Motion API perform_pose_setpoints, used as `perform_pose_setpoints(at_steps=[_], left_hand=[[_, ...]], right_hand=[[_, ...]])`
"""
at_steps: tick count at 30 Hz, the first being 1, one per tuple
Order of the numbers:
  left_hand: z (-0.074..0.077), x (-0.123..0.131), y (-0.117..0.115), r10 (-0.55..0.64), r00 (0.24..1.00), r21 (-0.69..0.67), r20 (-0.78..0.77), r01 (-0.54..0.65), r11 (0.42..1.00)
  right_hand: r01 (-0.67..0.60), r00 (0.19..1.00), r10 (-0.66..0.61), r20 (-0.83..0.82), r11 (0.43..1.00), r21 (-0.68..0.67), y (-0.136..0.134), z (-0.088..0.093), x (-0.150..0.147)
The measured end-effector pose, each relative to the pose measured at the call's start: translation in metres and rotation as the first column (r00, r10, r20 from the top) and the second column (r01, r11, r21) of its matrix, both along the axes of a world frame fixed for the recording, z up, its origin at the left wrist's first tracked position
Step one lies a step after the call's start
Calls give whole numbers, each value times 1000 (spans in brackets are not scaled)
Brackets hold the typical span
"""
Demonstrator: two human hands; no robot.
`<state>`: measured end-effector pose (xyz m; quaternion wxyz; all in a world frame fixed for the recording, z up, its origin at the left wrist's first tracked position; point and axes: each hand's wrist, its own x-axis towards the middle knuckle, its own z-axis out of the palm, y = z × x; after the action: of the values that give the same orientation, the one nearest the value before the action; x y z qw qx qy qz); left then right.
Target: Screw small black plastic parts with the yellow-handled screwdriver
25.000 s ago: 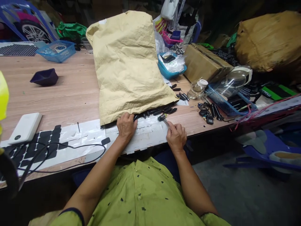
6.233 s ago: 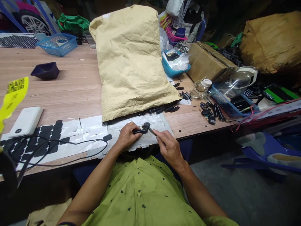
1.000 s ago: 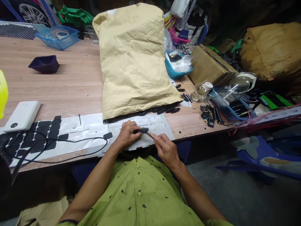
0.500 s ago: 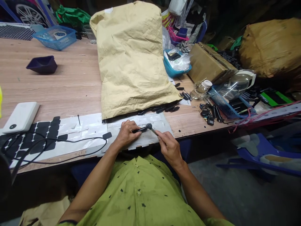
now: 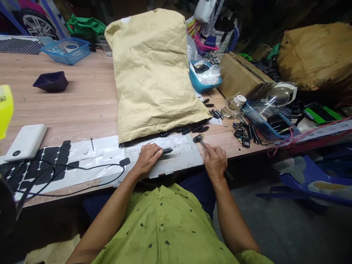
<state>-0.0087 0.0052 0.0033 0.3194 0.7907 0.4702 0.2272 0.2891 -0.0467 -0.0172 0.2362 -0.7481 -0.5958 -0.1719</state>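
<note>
In the head view, my left hand (image 5: 149, 157) is closed on a slim black cylindrical piece (image 5: 167, 151), which pokes out past the thumb to the right. Under it lies a grey-white board (image 5: 181, 161) at the table's front edge. My right hand (image 5: 216, 161) grips the handle of a small hammer (image 5: 198, 138). The dark hammer head is at the board's right edge, apart from the black piece, and the handle's end shows below the hand. Several similar black pieces (image 5: 196, 129) lie just beyond the board, by the mouth of a large tan paper bag (image 5: 154, 73).
At left are a white power bank (image 5: 26, 142), a looping black cable (image 5: 90, 165) and a sheet of black stickers (image 5: 56, 159). Farther back sit a dark purple tray (image 5: 51, 81) and a blue basket (image 5: 66, 50). Keys (image 5: 242, 136) and a clear jug (image 5: 279, 97) are at right.
My right hand has moved right with the hammer, taking its head away from the black piece. My left hand stays on the board holding that piece.
</note>
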Motion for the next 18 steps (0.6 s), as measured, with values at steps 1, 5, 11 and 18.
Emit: perform_pose_setpoints(at_steps=[1, 5, 11, 18], left_hand=[[-2, 0, 0, 12, 1000, 11, -6, -12, 1000], [-5, 0, -2, 38, 999, 46, -25, -36, 998], [6, -3, 3, -15, 998, -9, -60, 14, 1000], [35, 0, -54, -130, 986, -105, 101, 140, 985]], right_hand=[[11, 1000, -11, -3, 1000, 4, 1, -2, 0], [49, 999, -49, -7, 999, 7, 5, -6, -5], [58, 998, -58, -3, 998, 22, 6, -8, -7], [54, 998, -54, -15, 998, 11, 7, -9, -9]])
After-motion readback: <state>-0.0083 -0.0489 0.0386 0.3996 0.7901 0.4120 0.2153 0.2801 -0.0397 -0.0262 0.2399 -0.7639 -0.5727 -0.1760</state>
